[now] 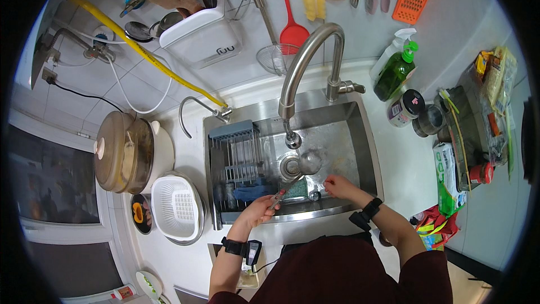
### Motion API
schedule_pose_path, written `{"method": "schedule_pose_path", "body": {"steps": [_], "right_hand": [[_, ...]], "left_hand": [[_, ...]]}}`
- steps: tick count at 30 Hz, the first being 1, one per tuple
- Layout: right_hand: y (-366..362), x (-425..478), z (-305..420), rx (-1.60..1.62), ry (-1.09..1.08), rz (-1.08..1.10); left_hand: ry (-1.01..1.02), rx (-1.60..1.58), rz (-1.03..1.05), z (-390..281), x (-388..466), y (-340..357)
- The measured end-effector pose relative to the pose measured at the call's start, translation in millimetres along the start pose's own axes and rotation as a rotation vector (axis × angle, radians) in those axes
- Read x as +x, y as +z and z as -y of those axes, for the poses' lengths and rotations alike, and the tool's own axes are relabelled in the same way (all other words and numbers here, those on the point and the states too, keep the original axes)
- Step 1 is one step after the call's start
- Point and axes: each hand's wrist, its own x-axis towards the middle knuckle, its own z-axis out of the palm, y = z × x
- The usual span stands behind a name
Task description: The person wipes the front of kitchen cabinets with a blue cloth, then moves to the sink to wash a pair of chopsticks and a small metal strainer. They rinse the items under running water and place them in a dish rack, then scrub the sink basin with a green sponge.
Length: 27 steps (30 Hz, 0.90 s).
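Note:
My left hand (258, 212) grips the handle of a metal ladle (310, 163), whose round bowl hangs over the stainless steel sink (371, 152) beside the drain (290, 166). My right hand (339, 187) is to the right of the ladle, apart from it, with fingers curled; whether anything small is between them cannot be seen. Below the ladle, near the sink's front wall, lies a green scouring pad (297, 190). A small round shiny object (314, 195) sits beside the pad. The faucet's spray head (292, 140) points down above the drain.
A grey dish rack (234, 131) with a blue cloth (253, 192) fills the sink's left side. White plastic baskets (175, 207) and a lidded steamer pot (126, 152) stand left. On the right counter are a green pump bottle (394, 76), a jar (405, 107) and a glass (429, 120).

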Motion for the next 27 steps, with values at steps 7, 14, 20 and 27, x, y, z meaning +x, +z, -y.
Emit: {"method": "schedule_pose_path", "body": {"steps": [7, 14, 20, 27], "right_hand": [[5.8, 4.6, -10.7, 0.024, -0.002, -0.067], [10.1, 11.9, -21.2, -0.053, -0.031, -0.073], [8.7, 10.1, -13.1, -0.054, -0.021, -0.050], [2.2, 8.4, -12.1, -0.143, -0.075, -0.092]], "left_hand": [[0.042, 0.101, -0.088, 12.2, -23.3, -3.2], [0.200, 0.445, -0.212, 24.2, -42.5, -1.4], [0.321, 0.442, -0.157, 26.2, -51.2, -2.8], [0.345, 0.385, -0.121, 25.9, -39.9, -12.9]]}}
